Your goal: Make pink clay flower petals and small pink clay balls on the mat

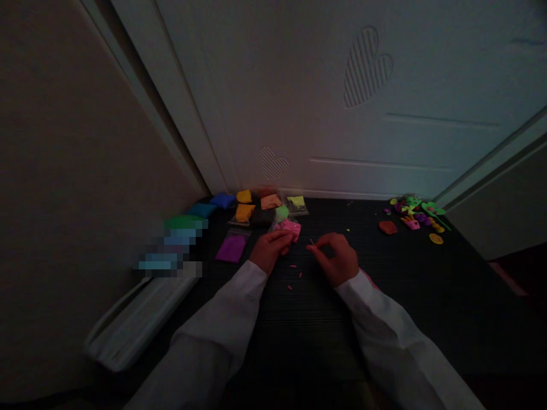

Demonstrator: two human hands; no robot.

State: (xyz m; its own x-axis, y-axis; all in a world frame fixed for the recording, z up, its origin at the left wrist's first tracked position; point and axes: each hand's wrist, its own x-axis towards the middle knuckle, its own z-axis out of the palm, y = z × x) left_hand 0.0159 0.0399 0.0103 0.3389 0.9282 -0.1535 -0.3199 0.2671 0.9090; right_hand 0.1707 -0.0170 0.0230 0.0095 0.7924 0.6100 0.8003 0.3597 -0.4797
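My right hand (337, 259) is closed in a pinch, and a thin pink piece of modelling clay (311, 242) shows between thumb and fingertips. To its left my left hand (269, 250) has its fingers curled together; whatever they may hold is hidden. Just behind the left fingertips lies a pink clay packet (294, 228), partly covered by the hand. Below and between the hands, several small pink clay strips lie on the black tabletop, one pink strip (293, 266) nearest the left hand. Something pink (368, 279) shows beside the right wrist, mostly covered by the sleeve.
Coloured clay packets, including a purple packet (232, 247) and a blue packet (223, 200), spread along the back left. A white power strip (141, 319) lies at the left edge. Small clay shapes, among them a green flower (432, 209), cluster at back right near a reddish-brown piece (387, 228). A white panel (299, 102) rises behind.
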